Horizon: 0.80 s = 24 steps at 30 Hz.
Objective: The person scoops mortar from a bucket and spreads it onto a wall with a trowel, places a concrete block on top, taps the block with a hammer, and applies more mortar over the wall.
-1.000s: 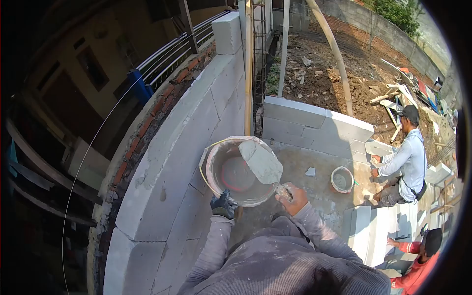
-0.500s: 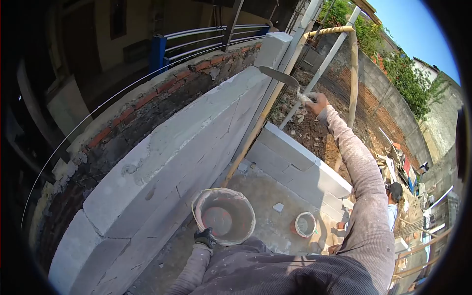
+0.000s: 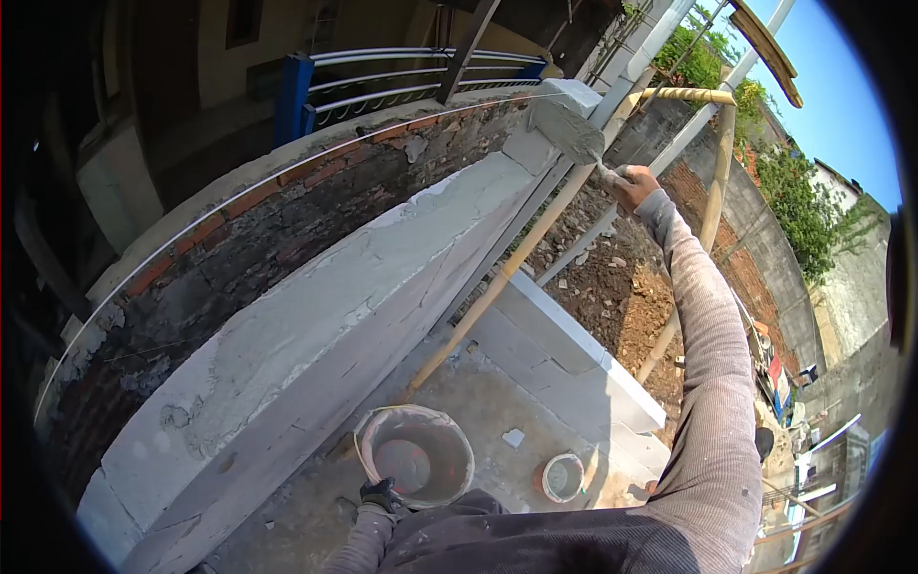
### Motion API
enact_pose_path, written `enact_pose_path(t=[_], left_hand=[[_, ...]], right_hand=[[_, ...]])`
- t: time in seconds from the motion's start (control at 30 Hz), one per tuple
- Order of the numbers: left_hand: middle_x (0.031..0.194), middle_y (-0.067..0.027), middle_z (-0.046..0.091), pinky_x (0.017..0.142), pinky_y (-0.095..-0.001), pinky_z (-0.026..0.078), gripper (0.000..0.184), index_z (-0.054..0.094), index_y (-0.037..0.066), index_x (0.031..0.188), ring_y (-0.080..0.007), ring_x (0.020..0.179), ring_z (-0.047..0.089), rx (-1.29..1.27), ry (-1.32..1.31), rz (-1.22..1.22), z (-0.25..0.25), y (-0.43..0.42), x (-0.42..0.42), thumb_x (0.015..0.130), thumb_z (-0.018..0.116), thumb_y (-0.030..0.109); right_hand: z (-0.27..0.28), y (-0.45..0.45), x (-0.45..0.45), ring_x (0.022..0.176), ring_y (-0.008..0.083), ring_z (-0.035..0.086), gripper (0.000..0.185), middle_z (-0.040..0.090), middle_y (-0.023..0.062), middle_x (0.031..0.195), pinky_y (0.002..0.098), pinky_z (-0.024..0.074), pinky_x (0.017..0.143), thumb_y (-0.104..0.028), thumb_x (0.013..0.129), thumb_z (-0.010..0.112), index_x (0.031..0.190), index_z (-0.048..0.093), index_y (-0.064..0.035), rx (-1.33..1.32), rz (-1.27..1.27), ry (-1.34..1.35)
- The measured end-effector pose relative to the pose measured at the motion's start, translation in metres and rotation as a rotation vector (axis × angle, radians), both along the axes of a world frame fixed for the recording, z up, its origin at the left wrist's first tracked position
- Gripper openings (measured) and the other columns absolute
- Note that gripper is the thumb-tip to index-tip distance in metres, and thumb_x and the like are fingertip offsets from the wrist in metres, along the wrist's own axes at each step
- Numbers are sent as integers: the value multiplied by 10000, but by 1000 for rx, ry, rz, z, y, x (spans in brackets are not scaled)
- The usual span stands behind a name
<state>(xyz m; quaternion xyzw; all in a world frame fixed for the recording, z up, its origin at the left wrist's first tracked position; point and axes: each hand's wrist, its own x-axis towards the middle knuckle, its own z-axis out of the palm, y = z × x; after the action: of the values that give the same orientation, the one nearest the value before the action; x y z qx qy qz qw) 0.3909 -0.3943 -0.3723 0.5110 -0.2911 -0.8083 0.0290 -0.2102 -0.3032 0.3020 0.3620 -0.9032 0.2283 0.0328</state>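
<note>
My right hand [image 3: 631,187] is closed around the handle of a trowel [image 3: 568,132], arm stretched far out. The trowel's broad, mortar-smeared blade is up against the upright block [image 3: 532,150] at the far end of the wall; whether it touches is hard to tell. My left hand [image 3: 380,493], in a dark glove, grips the rim of a large bucket [image 3: 466,469] held by my waist. Grey residue coats the bucket's inside. Wet mortar [image 3: 325,292] is spread along the top of the pale block wall [image 3: 316,402] in front of me.
An old brick wall [image 3: 258,230] runs behind the block wall, with a string line above it. Bamboo poles [image 3: 497,282] lean near the far end. A smaller bucket [image 3: 561,478] stands on the concrete floor [image 3: 478,402]. A low block wall [image 3: 574,359] borders rubble.
The trowel has turned so its blade face shows, and it now sits nearer the end block. My view has shifted toward the wall; my left hand still holds the bucket.
</note>
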Motion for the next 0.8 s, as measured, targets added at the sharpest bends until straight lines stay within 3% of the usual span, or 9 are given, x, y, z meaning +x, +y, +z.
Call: enact_pose_path(t=[0.13,0.2,0.3,0.47,0.53,0.57,0.63,0.77,0.8], left_hand=[[808,-63,665,596,-379,502,347,665,7,1019,-210,651,599,-44,-107,-71,-15,7,-2,716,785,126],[748,-150,635,445,-475,509,306,609,54,1077,-317,475,590,-32,-9,-43,-36,14,4,793,713,100],[823,-72,667,603,-381,497,347,664,10,1043,-224,656,599,76,-110,24,-1,13,6,728,776,101],[792,-123,666,574,-400,503,315,647,-33,1000,-248,621,614,111,-131,96,-3,9,20,726,763,70],[784,-122,668,568,-399,504,307,650,-24,994,-248,614,615,90,-160,80,12,5,20,725,762,71],[777,-122,669,563,-399,506,299,652,-16,988,-248,607,616,74,-193,63,18,2,21,724,760,73],[779,-119,672,555,-395,507,294,657,-7,991,-244,598,615,39,-197,19,33,-8,24,726,756,73],[764,-107,669,513,-388,500,283,666,20,997,-238,557,605,-150,-156,-74,16,-8,34,733,748,78],[764,-107,669,513,-388,500,283,666,20,997,-238,557,605,-154,-160,-74,5,-6,38,733,748,78]], right_hand=[[-3,8,34,423,149,551,365,542,31,555,319,433,402,-283,955,586,737,599,10,35,-114,-53],[-13,23,43,420,152,552,385,543,34,550,318,431,398,-295,959,576,723,591,9,43,-120,-54],[-26,54,39,435,162,560,396,574,61,560,327,446,438,-312,946,575,750,619,29,114,-133,23],[-24,35,82,513,221,610,390,630,125,604,368,497,580,-347,917,578,856,683,24,116,-339,-40],[-34,26,62,392,176,551,370,543,47,542,336,443,388,-281,980,537,788,606,27,42,-87,112],[-36,20,53,392,176,551,370,543,47,542,336,443,388,-281,980,537,788,606,27,32,-91,109],[-39,-2,43,543,256,660,393,654,126,631,387,522,591,-357,920,593,873,689,21,120,-138,132],[-51,-21,29,659,309,691,387,685,160,711,413,538,676,-375,912,604,928,704,-1,233,-211,64],[-55,-19,25,725,332,692,377,692,177,757,428,535,715,-375,908,610,952,710,-14,311,-223,194]])
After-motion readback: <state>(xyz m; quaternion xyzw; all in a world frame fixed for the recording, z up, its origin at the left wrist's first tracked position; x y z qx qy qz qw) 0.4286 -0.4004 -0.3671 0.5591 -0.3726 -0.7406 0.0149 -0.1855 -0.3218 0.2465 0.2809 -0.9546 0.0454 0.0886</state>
